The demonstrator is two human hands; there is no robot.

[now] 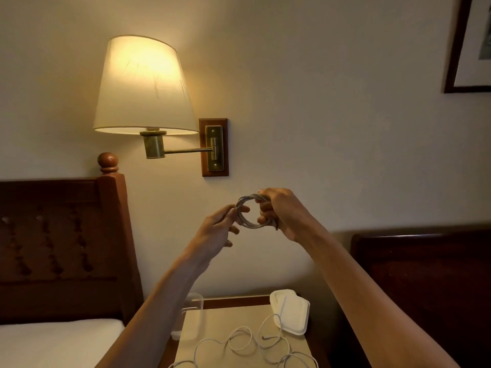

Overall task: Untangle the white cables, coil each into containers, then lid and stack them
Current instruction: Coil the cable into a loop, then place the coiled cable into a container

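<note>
Both hands are up near the wall: right hand [281,212] grips the coiled cable [249,212], left hand [221,225] pinches its other side. Loose cable [239,341] lies on the nightstand [212,322] below.

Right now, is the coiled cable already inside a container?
No, the coiled cable is held up in the air between the left hand and right hand, above the nightstand.
</note>
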